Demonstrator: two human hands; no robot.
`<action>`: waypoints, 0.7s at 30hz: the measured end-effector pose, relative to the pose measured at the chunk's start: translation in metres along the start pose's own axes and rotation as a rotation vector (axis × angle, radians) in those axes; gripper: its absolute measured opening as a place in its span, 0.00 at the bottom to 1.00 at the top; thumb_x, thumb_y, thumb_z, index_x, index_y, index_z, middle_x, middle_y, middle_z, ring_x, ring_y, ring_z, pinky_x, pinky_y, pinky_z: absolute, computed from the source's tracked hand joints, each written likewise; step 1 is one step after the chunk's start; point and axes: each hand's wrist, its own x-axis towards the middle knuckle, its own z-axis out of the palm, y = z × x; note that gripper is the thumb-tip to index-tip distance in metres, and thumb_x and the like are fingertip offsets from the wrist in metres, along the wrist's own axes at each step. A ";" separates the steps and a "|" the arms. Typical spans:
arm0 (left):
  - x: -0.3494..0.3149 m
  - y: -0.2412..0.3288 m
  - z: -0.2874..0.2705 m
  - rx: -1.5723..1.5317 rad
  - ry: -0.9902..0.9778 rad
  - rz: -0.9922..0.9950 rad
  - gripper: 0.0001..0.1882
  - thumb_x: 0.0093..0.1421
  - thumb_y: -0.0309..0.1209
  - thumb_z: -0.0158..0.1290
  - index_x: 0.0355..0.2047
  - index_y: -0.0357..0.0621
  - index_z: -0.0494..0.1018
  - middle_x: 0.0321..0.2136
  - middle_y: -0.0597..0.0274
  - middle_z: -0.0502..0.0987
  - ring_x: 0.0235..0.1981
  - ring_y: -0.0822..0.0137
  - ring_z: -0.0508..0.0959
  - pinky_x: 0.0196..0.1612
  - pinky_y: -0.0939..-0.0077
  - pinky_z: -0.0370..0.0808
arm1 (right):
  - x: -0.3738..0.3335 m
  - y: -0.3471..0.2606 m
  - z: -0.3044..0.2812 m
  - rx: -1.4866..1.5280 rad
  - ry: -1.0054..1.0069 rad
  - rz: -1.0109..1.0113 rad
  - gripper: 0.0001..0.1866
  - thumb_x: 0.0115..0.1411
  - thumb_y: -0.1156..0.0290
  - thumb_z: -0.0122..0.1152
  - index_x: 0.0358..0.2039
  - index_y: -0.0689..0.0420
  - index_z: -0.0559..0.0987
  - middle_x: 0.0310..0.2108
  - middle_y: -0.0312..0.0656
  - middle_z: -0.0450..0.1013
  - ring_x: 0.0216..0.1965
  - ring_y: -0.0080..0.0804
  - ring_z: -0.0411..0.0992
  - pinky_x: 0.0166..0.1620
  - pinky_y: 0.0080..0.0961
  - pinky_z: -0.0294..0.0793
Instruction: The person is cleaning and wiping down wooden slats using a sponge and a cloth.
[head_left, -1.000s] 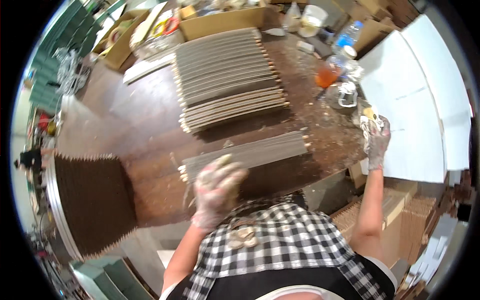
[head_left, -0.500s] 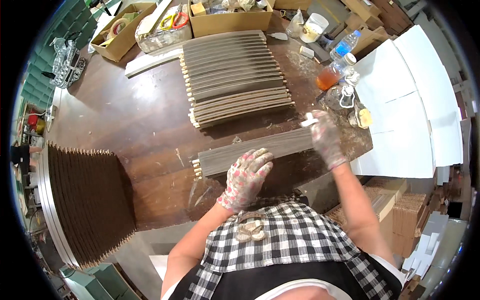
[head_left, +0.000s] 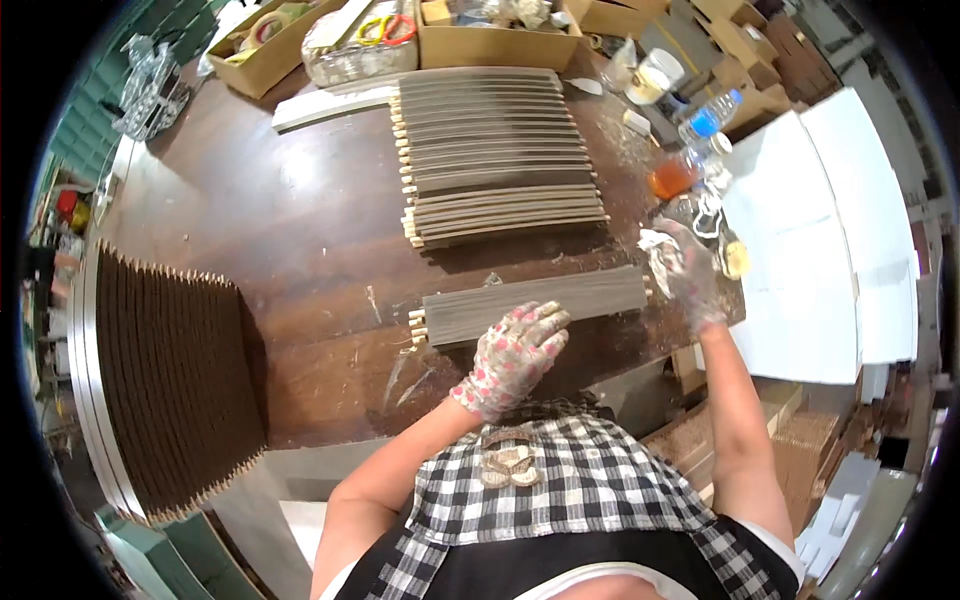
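Note:
A grey wood-grain board (head_left: pixel 455 312) lies near the table's front edge, with pale wooden dowels (head_left: pixel 417 328) sticking out of its left end. Across its near edge rests my left hand (head_left: pixel 515 355) in a spotted work glove, fingers stretched out flat. Just past the board's right end is my right hand (head_left: pixel 692 280), also gloved, closed on a crumpled white cloth (head_left: pixel 657 250). A dowel tip shows at that end. Beyond the board sits a row of similar doweled boards (head_left: pixel 490 140), packed side by side.
A tall stack of dark boards (head_left: pixel 170 370) stands at the left edge. Cardboard boxes (head_left: pixel 500 45) line the back. On the right are a bottle of amber liquid (head_left: pixel 675 178), a blue-labelled bottle (head_left: pixel 705 120), a white tub (head_left: pixel 655 75) and white sheets (head_left: pixel 790 230).
My right hand has moved right with the cloth, from over the board's right end to beyond it. My left hand stays on the board. The whole view has shifted slightly.

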 end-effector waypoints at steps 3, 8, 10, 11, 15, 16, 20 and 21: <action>-0.003 0.003 0.000 0.002 -0.018 -0.059 0.12 0.48 0.27 0.53 0.35 0.48 0.78 0.48 0.63 0.76 0.50 0.60 0.75 0.51 0.65 0.73 | 0.005 -0.056 -0.001 0.260 -0.225 -0.123 0.15 0.58 0.74 0.54 0.47 0.59 0.76 0.46 0.47 0.74 0.47 0.42 0.74 0.52 0.36 0.72; -0.003 0.004 0.004 -0.049 -0.002 0.015 0.11 0.51 0.30 0.53 0.36 0.48 0.76 0.49 0.62 0.75 0.52 0.61 0.74 0.53 0.66 0.72 | 0.018 -0.072 0.053 0.032 -0.449 -0.586 0.21 0.56 0.74 0.56 0.52 0.59 0.72 0.46 0.51 0.73 0.48 0.48 0.71 0.52 0.38 0.71; -0.006 0.005 0.007 -0.070 0.006 0.001 0.11 0.52 0.32 0.53 0.37 0.49 0.76 0.47 0.62 0.76 0.49 0.61 0.76 0.52 0.65 0.73 | 0.025 -0.099 0.065 0.002 -0.579 -0.634 0.24 0.57 0.74 0.56 0.55 0.60 0.69 0.48 0.52 0.72 0.50 0.48 0.71 0.53 0.38 0.70; -0.008 0.007 0.007 -0.082 -0.016 -0.011 0.11 0.52 0.32 0.52 0.37 0.50 0.76 0.46 0.61 0.77 0.47 0.61 0.76 0.51 0.64 0.73 | 0.031 -0.115 0.077 0.017 -0.666 -0.636 0.25 0.57 0.74 0.56 0.56 0.61 0.67 0.49 0.53 0.71 0.50 0.48 0.70 0.54 0.39 0.70; -0.007 0.011 0.001 -0.150 -0.276 -0.193 0.11 0.55 0.33 0.51 0.38 0.51 0.76 0.44 0.62 0.77 0.44 0.61 0.78 0.48 0.64 0.74 | 0.041 -0.179 0.137 0.161 -0.614 -0.849 0.26 0.61 0.71 0.53 0.58 0.65 0.63 0.49 0.56 0.71 0.49 0.48 0.71 0.53 0.37 0.72; -0.011 0.008 0.006 -0.099 -0.191 -0.127 0.11 0.55 0.34 0.51 0.38 0.50 0.76 0.42 0.63 0.78 0.42 0.61 0.78 0.46 0.64 0.75 | 0.041 -0.198 0.146 0.136 -0.666 -0.798 0.24 0.61 0.71 0.53 0.57 0.66 0.64 0.49 0.56 0.70 0.49 0.48 0.71 0.52 0.35 0.72; -0.009 0.003 0.012 -0.029 0.016 -0.011 0.11 0.53 0.33 0.52 0.37 0.49 0.75 0.35 0.63 0.77 0.36 0.62 0.78 0.37 0.65 0.76 | 0.062 -0.208 0.180 0.155 -0.557 -0.956 0.17 0.62 0.68 0.51 0.48 0.65 0.72 0.47 0.55 0.72 0.46 0.46 0.73 0.48 0.30 0.74; -0.008 0.002 0.008 -0.050 -0.061 0.013 0.11 0.52 0.32 0.52 0.36 0.49 0.75 0.34 0.63 0.77 0.35 0.62 0.78 0.36 0.65 0.76 | 0.068 -0.209 0.178 0.291 -0.397 -0.742 0.15 0.62 0.67 0.52 0.45 0.63 0.75 0.46 0.55 0.73 0.46 0.45 0.73 0.47 0.31 0.75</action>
